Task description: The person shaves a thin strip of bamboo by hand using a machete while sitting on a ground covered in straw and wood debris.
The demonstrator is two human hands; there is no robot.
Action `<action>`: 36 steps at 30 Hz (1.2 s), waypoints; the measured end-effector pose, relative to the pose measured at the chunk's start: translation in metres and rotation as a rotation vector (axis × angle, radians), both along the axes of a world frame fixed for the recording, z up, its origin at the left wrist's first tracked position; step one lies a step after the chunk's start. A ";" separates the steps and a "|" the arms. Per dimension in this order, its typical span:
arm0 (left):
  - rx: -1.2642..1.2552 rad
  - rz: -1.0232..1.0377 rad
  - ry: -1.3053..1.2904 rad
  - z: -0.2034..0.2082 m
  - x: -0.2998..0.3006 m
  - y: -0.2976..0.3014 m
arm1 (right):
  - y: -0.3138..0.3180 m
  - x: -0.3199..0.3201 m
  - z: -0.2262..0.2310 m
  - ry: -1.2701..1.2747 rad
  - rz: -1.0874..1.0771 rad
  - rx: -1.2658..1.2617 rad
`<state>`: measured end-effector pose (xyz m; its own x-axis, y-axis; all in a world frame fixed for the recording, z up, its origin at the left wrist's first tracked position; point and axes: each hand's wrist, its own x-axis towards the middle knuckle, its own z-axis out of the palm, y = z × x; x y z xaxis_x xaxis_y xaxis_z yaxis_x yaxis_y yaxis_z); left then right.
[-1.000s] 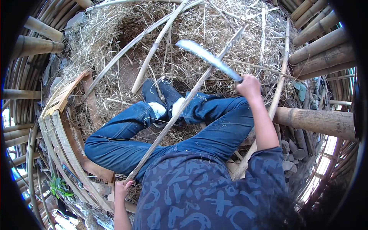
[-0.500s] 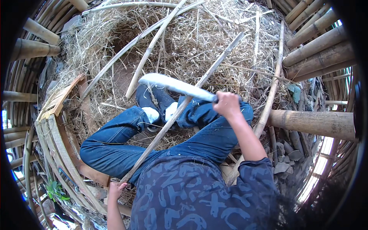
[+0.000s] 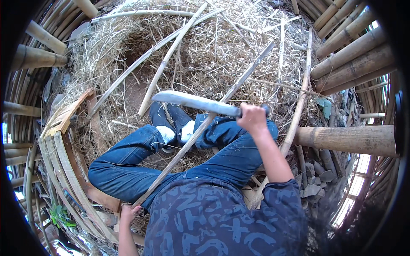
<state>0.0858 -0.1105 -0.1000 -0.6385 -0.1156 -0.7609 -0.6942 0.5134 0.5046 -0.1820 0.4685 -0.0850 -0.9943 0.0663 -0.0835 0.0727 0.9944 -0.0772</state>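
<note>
A broad, curved machete [image 3: 194,101] is gripped by its dark handle in my right hand [image 3: 252,117], above my right thigh. Its blade points left and crosses a long bamboo strip [image 3: 184,149]; whether the edge touches it I cannot tell. Around the lower end of that strip my left hand [image 3: 129,212] is closed, beside my left hip. From there the strip slants over my crossed legs [image 3: 132,160] up to the right, its far end above the shavings.
Pale bamboo shavings [image 3: 205,55] cover the ground ahead, with several loose strips [image 3: 173,59] on them. A slatted wooden frame [image 3: 64,170] stands at my left. Thick bamboo poles [image 3: 346,138] jut in from the right, near broken stones [image 3: 314,183]. Bamboo walls surround the place.
The machete has dropped slightly toward me, and its blade lies a little flatter across the view. The strip's far end has shifted slightly right and down. My left hand stays put.
</note>
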 end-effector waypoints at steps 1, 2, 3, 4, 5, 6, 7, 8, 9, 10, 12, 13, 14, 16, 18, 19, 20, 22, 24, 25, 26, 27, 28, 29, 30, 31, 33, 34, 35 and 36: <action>-0.003 0.003 0.007 0.002 0.000 0.000 | 0.016 -0.007 0.003 0.002 -0.014 0.043; 0.028 -0.002 0.019 -0.001 0.000 -0.003 | 0.037 -0.014 0.010 0.007 -0.144 0.046; 0.061 -0.003 0.033 -0.007 0.001 -0.007 | 0.060 -0.020 0.017 0.016 -0.271 0.048; 0.076 -0.013 0.023 -0.020 0.011 -0.018 | 0.084 -0.026 0.019 0.048 -0.385 0.060; 0.100 -0.029 0.010 -0.036 0.019 -0.030 | 0.103 -0.027 0.024 0.082 -0.504 0.079; 0.100 -0.047 -0.020 -0.065 0.040 -0.057 | 0.106 -0.027 0.029 0.087 -0.497 0.085; 0.086 -0.064 -0.032 -0.076 0.040 -0.062 | 0.108 -0.021 0.035 0.090 -0.493 0.096; 0.066 -0.084 -0.049 -0.078 0.036 -0.064 | 0.106 -0.014 0.038 0.088 -0.490 0.101; 0.028 -0.098 -0.045 -0.079 0.034 -0.064 | 0.098 -0.009 0.039 0.145 -0.452 0.010; -0.017 -0.114 -0.051 -0.069 0.036 -0.062 | 0.082 -0.003 0.040 0.116 -0.431 -0.062; -0.107 -0.171 -0.071 -0.019 0.002 -0.012 | 0.059 0.011 0.034 0.061 -0.362 -0.123; -0.146 -0.197 -0.082 0.007 -0.014 0.013 | 0.048 0.017 0.029 0.036 -0.306 -0.119; -0.174 -0.198 -0.103 0.014 -0.014 0.020 | 0.028 0.020 0.027 0.069 -0.195 -0.122; -0.219 -0.206 -0.130 0.021 -0.019 0.027 | 0.011 0.022 0.020 0.086 0.014 -0.096; -0.242 -0.212 -0.148 0.025 -0.024 0.025 | 0.027 0.013 0.017 0.048 -0.014 -0.005; -0.242 -0.216 -0.155 0.025 -0.027 0.023 | 0.041 0.006 0.017 0.026 -0.029 0.040; -0.220 -0.214 -0.160 0.023 -0.025 0.019 | 0.058 -0.003 0.021 0.033 -0.188 0.007; -0.173 -0.174 -0.100 -0.002 -0.010 -0.001 | 0.105 -0.018 0.026 0.067 -0.437 -0.067; -0.125 -0.186 0.028 -0.034 0.000 -0.019 | 0.128 -0.015 0.030 0.090 -0.503 -0.013; -0.117 -0.206 0.131 -0.041 0.005 -0.025 | 0.129 -0.012 0.031 0.085 -0.466 0.066; -0.155 -0.196 0.140 -0.040 0.008 -0.026 | 0.132 -0.010 0.031 0.081 -0.431 0.146; -0.149 -0.199 0.097 -0.043 0.005 -0.027 | 0.130 -0.009 0.026 0.088 -0.429 0.110; -0.141 -0.202 0.038 -0.044 0.005 -0.028 | 0.117 -0.005 0.027 0.072 -0.443 0.005; -0.151 -0.197 -0.018 -0.040 0.008 -0.030 | 0.098 -0.004 0.024 0.058 -0.448 -0.118; -0.134 -0.208 0.054 -0.043 0.011 -0.030 | 0.080 0.004 0.026 0.098 -0.350 -0.131; -0.172 -0.220 0.069 -0.048 0.014 -0.030 | 0.067 0.009 0.028 0.140 -0.253 -0.146; -0.259 -0.238 0.098 -0.056 0.025 -0.038 | 0.059 0.007 0.033 0.104 -0.064 -0.094; -0.270 -0.244 0.070 -0.060 0.030 -0.045 | 0.057 0.005 0.032 0.093 0.033 -0.071; -0.292 -0.248 0.058 -0.061 0.028 -0.044 | 0.073 0.002 0.032 0.104 0.010 -0.018; -0.316 -0.249 0.045 -0.064 0.028 -0.043 | 0.096 -0.006 0.032 0.114 -0.011 0.035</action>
<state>0.1137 -0.1530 -0.1636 -0.7084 -0.1764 -0.6834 -0.5094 0.7979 0.3222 -0.1884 0.5645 -0.0527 -0.9964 0.0785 0.0324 0.0768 0.9957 -0.0510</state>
